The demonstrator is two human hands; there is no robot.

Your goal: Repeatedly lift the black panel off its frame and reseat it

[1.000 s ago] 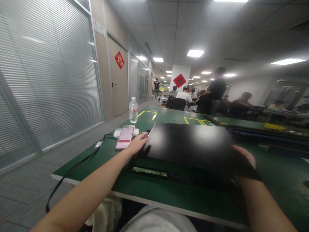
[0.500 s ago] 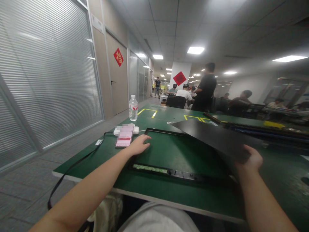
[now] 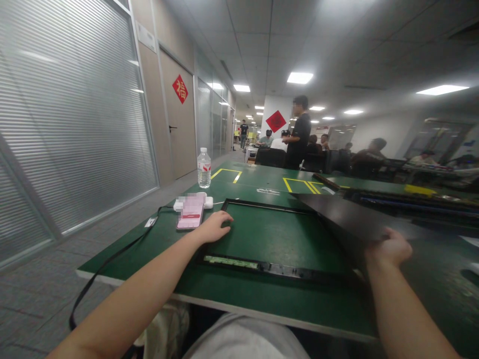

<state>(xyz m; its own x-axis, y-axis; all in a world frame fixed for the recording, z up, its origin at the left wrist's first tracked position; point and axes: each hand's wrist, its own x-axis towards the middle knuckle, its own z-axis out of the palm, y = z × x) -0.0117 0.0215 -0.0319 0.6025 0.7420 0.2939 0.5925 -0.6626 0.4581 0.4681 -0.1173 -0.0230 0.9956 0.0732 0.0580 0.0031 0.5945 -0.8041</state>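
Observation:
A thin black rectangular frame [image 3: 269,205] lies flat on the green table [image 3: 247,294]. A green circuit strip [image 3: 232,262] runs along its near side. My left hand [image 3: 215,227] is at the frame's left side, fingers and thumb bent around the edge; the hand hides the part it holds. My right hand [image 3: 391,249] grips a dark flat panel [image 3: 348,214] at its near edge. The panel is tilted, raised over the frame's right side, and hides part of that side. Part of my right fingers is hidden behind the panel.
A phone [image 3: 190,212] lies on a white block [image 3: 207,202] left of the frame, with a black strap [image 3: 112,264] trailing off the table. Behind stands a water bottle [image 3: 204,168]. Dark panels [image 3: 422,204] are at the far right. A person [image 3: 299,132] stands beyond the table.
The dark panel has shifted right and tilted more steeply with my right hand, uncovering more of the frame's far side. My left hand stays at the frame. The standing person has moved left.

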